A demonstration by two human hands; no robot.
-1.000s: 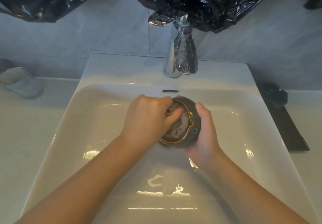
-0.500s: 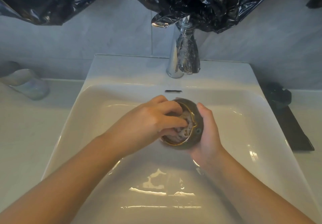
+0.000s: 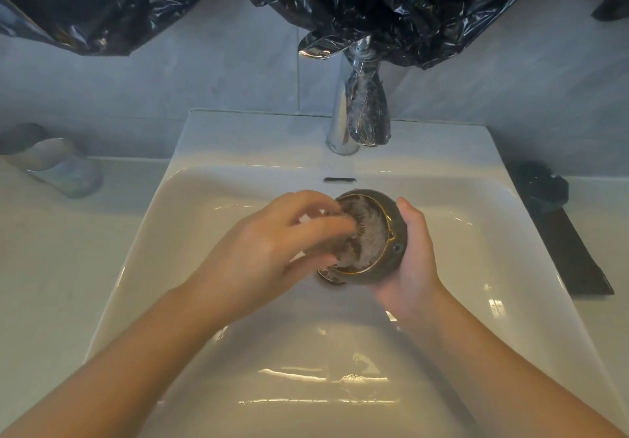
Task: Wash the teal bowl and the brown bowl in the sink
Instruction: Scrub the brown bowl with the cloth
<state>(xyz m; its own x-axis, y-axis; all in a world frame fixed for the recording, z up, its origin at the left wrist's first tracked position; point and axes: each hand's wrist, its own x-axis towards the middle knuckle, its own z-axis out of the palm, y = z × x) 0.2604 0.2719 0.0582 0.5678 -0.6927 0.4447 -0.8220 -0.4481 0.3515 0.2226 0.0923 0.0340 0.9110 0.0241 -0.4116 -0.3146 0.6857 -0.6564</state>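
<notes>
Scrubbing under way: we cup the brown bowl (image 3: 374, 230) in our right hand (image 3: 413, 260), fingers curled round its outer wall, near the sink's (image 3: 476, 233) back edge. The bowl is tipped, mouth facing our left hand (image 3: 272, 250), whose bent fingers reach into the lather. They are blurred, so we cannot tell whether they pinch a sponge.

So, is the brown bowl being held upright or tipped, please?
Tipped: the right hand cradles the brown bowl on its side, its gold-rimmed opening facing the left hand.

Near half of the sink (image 3: 493, 240) lies open; faucet (image 3: 340, 114) and black plastic (image 3: 408, 2) crowd its far edge.
</notes>
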